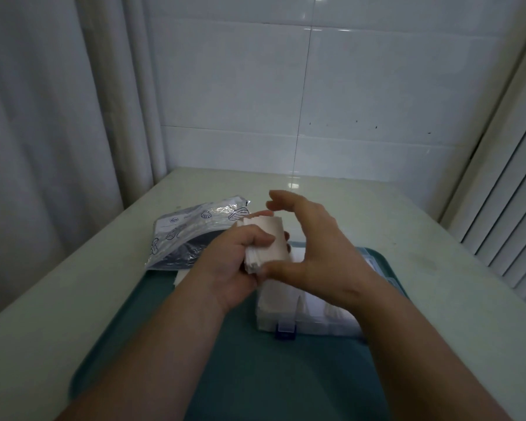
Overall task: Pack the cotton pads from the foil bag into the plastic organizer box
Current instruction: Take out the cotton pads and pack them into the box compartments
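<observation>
Pale grey cloth, a curtain (43, 117), hung in folds down the left side, and beside it the white tiled wall (346, 86) rose behind the table (73, 284). On the table's pale top lay the foil bag (189, 235), silvery with printed shells, crumpled and lying flat, its near edge resting over the far left corner of the teal tray (128, 329). A white sheet (182, 276) showed just under that edge of the bag; what it was could not be told.

To the right of the bag, the left hand (234, 262) was curled around a stack of cotton pads (268, 241), thumb across the front face, holding the stack on edge above the far end of the box. The right hand (316, 244) stood wide, its fingers spread and arched over the top of the stack without closing on it, while its thumb tip lay against the stack's lower corner.

Below both hands, the plastic organizer box (286, 314) sat on the tray, clear-walled, with a small latch (286, 328) at its near side. Its near left compartment looked filled with white pads; the right forearm covered much of the remainder. Farther right, white slats of a blind (504, 208) ran down past the table's edge.
</observation>
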